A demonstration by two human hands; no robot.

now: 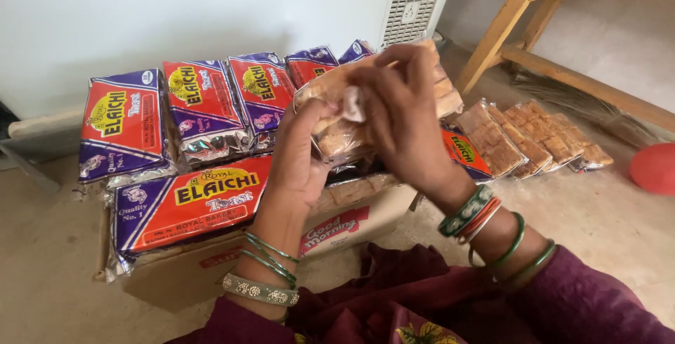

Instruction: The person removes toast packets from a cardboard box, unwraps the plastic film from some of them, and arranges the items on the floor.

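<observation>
My left hand [299, 157] and my right hand [404, 115] both grip a clear plastic packet of toast rusks [336, 136], held above a cardboard box [351, 221]. The right hand covers the packet's top and front, with a bit of white wrapper [354, 105] pinched between the thumbs. The left hand holds the packet's lower left side. Both wrists wear green and silver bangles.
Several red and purple toast packets [204, 105] lean against the white wall, and one [186, 207] lies flat on the box. Clear rusk packets [534, 136] lie on the floor at right. A wooden bench [534, 27], a broom [583, 98] and a red ball [654, 168] are at the right.
</observation>
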